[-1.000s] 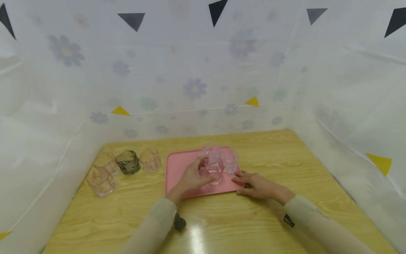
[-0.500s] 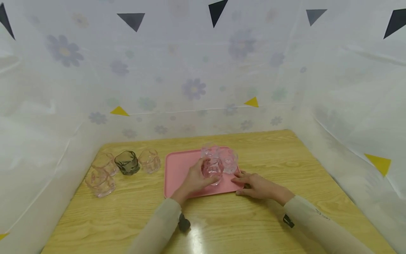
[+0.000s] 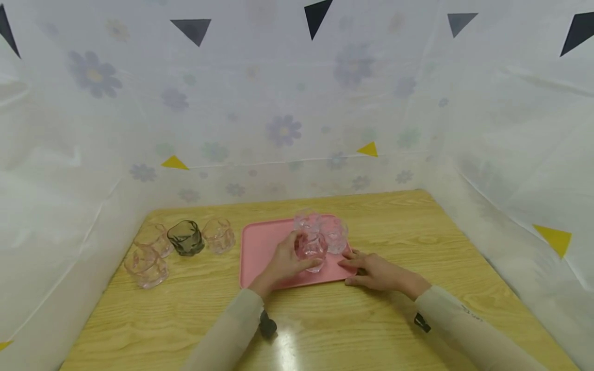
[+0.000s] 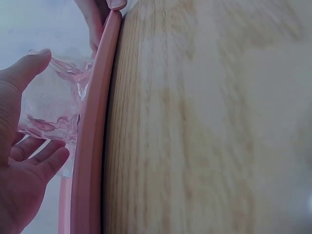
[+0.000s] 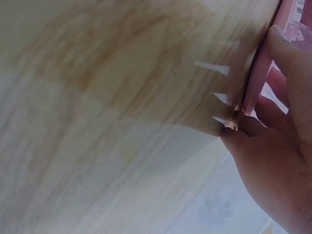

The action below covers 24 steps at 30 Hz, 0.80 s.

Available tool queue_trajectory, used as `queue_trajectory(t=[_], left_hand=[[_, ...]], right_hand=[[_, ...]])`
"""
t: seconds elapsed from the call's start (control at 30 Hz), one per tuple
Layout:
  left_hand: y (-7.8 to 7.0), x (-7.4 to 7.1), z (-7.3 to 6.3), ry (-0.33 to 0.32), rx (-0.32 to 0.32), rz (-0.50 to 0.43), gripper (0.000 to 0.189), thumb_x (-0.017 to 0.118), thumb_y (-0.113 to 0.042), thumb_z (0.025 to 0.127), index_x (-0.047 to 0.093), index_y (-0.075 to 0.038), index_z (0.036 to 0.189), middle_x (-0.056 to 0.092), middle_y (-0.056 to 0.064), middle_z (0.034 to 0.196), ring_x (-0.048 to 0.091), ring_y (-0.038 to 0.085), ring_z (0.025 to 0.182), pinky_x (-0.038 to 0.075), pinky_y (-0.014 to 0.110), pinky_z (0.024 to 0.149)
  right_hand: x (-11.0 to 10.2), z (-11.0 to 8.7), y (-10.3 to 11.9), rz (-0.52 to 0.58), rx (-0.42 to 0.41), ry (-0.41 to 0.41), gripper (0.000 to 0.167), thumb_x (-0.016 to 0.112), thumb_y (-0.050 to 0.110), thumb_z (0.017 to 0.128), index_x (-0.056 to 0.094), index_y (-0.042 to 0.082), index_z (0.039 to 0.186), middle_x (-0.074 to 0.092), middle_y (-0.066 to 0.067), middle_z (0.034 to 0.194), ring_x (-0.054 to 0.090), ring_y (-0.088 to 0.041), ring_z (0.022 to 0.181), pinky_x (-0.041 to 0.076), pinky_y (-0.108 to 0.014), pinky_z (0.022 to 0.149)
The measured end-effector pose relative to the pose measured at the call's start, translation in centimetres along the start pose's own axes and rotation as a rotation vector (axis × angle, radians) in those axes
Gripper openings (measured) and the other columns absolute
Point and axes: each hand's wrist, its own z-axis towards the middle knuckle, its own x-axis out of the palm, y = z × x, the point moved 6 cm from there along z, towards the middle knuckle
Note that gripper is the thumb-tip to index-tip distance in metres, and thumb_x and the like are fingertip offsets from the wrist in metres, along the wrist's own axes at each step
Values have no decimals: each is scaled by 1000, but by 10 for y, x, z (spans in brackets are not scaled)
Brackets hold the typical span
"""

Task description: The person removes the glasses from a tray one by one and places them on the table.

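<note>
My left hand [image 3: 282, 262] holds a clear faceted glass [image 3: 313, 249], which stands upright on the pink tray [image 3: 260, 242]. In the left wrist view the thumb and the fingers lie on opposite sides of this glass [image 4: 53, 100]. Two more clear glasses stand close behind it on the tray, one at the back [image 3: 306, 218] and one to the right [image 3: 337, 240]. At the tray's near right corner my right hand [image 3: 380, 272] grips the rim [image 5: 261, 73], with the thumb on the front edge and the fingers along the right side.
Left of the tray, several glasses stand on the wooden table [image 3: 195, 319]: a smoky grey one [image 3: 186, 239] and pale pink ones, including one near the tray [image 3: 220, 236] and one at the front left [image 3: 147, 267]. White sheeting [image 3: 223, 113] encloses the table's back and sides.
My left hand has shifted slightly right and closed more around the glass, which now stands a touch lower in view. The right hand has stayed at the tray's corner.
</note>
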Motion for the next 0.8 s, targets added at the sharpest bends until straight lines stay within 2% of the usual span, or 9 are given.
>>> queue_trajectory(t=[0.17, 0.33, 0.5, 0.67, 0.8], left_hand=[[1, -5, -3, -9, -11, 5, 85, 92, -41, 83, 50, -7, 148, 65, 12, 134, 63, 27, 121, 56, 46, 103], [1, -19, -7, -25, -40, -6, 79, 91, -45, 82, 52, -12, 143, 65, 9, 136, 64, 28, 121, 57, 45, 104], [3, -39, -16, -54, -62, -12, 78, 91, -44, 83, 53, -12, 144, 63, 9, 140, 64, 29, 124, 57, 45, 105], [9, -64, -28, -106, -78, -47, 78, 93, -37, 82, 54, -11, 145, 64, 9, 136, 64, 31, 124, 57, 46, 106], [14, -86, -38, -136, -88, -39, 78, 93, -35, 82, 53, -14, 146, 63, 10, 135, 63, 32, 124, 56, 49, 107]], right_hand=[[-1, 0, 2, 7, -1, 5, 57, 66, 38, 105, 58, 4, 150, 40, -27, 163, 37, -52, 151, 35, -69, 118], [-1, 0, 3, 14, 4, 7, 57, 65, 38, 105, 58, 5, 150, 41, -26, 163, 36, -52, 151, 35, -69, 118], [1, 0, 2, 12, -1, 10, 57, 65, 40, 105, 58, 5, 150, 40, -26, 164, 36, -51, 152, 35, -69, 119], [2, 0, 0, 10, -8, 0, 57, 65, 39, 105, 58, 5, 150, 40, -25, 164, 35, -50, 152, 35, -68, 119], [2, 0, -1, 19, -6, -3, 58, 65, 38, 105, 57, 4, 151, 39, -25, 164, 34, -50, 153, 34, -68, 119]])
